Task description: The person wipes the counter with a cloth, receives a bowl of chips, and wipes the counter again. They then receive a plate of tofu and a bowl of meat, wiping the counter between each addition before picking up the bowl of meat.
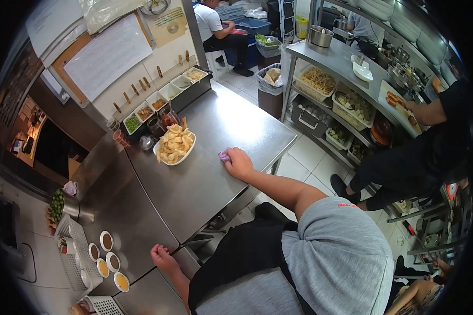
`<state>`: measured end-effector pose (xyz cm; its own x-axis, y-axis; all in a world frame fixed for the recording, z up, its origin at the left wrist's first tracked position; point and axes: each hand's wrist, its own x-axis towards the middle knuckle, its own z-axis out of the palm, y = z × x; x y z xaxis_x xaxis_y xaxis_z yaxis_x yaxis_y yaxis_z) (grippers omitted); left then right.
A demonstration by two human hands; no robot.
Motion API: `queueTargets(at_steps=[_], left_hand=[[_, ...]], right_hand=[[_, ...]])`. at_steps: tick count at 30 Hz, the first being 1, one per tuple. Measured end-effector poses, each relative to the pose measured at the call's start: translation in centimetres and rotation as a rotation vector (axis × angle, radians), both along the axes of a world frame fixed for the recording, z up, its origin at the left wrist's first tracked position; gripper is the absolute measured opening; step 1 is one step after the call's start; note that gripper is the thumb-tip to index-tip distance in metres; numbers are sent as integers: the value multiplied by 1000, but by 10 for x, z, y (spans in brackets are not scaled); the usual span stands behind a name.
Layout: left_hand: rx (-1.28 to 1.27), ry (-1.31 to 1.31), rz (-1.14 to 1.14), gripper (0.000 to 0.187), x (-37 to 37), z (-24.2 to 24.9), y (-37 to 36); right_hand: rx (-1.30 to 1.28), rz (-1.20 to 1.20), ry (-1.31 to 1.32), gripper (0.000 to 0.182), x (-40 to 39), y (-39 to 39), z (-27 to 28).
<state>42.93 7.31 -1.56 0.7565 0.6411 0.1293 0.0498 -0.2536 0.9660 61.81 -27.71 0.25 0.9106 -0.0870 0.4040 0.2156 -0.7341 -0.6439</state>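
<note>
My right hand [238, 162] is closed on a small purple cloth [224, 156] and rests on the steel table [194, 189], near its right side. To the left of that hand is a white bowl [180, 157] heaped with pale, puffy fried pieces [174, 144]. My left hand [163, 257] is at the table's near edge, its fingers curled; what they hold, if anything, is hidden. Small white cups of brown sauce [106, 241] and yellow sauce [121, 282] stand to the left of it.
A black rack of topping trays [157, 101] lines the back edge, with jars beside it. White baskets [74, 252] are at left. On the right, a person [436, 110] works at a counter [347, 60] over shelves of noodles; another person [215, 31] sits behind.
</note>
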Motion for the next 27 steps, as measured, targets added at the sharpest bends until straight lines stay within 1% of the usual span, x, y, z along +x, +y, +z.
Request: queueTargets(at_steps=[7, 19, 22, 25, 27], left_hand=[[-17, -34, -6, 15, -1, -2, 1], [-39, -23, 1, 15, -1, 5, -4], [-25, -34, 8, 15, 0, 0, 0], [-18, -68, 4, 13, 1, -7, 4], [-18, -72, 6, 13, 1, -7, 3]], right_hand=[[-31, 89, -20, 25, -15, 16, 2], [-46, 127, -79, 24, -14, 14, 0], [-43, 155, -80, 25, -13, 12, 1], [-44, 170, -25, 26, -14, 12, 5], [-53, 185, -52, 25, -10, 11, -1]])
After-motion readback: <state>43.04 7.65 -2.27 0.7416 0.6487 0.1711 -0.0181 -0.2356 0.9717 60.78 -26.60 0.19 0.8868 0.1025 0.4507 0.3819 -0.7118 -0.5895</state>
